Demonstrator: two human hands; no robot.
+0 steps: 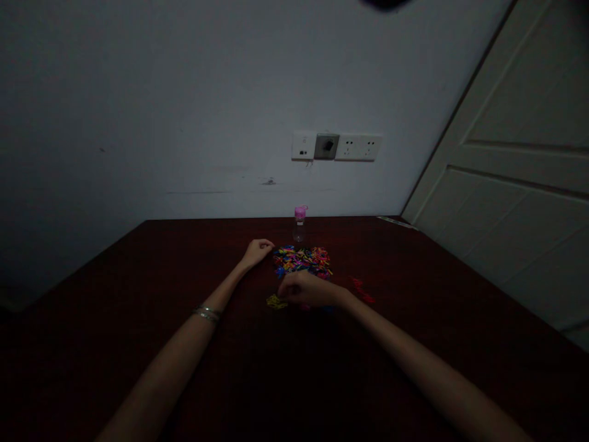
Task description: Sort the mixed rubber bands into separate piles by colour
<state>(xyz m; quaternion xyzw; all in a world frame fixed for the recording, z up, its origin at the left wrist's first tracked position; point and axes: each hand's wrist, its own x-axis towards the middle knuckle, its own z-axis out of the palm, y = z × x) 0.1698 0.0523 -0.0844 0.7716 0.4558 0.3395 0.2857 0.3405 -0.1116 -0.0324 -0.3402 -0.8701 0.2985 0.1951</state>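
Observation:
A heap of small, thin, many-coloured pieces (pixel 301 259) lies on the dark red table; they are too small to name surely. My left hand (pixel 259 252) rests at the heap's left edge, its fingers curled together. Whatever they may hold is hidden. In front of the heap, my right hand (pixel 304 288) has its fingertips pinched just above a little group of yellow pieces (pixel 275 302). A piece between those fingertips cannot be made out. Red pieces (pixel 362 290) lie apart to the right, while blue and pink ones show partly under my right hand.
Behind the heap stands a clear bottle (pixel 299 232) with a pink cap (pixel 300 212). The table (pixel 221 236) meets a pale wall (pixel 207 110) carrying socket plates (pixel 358 148). A white panelled door (pixel 515 178) stands at the right, with a thin strip (pixel 398 222) near it.

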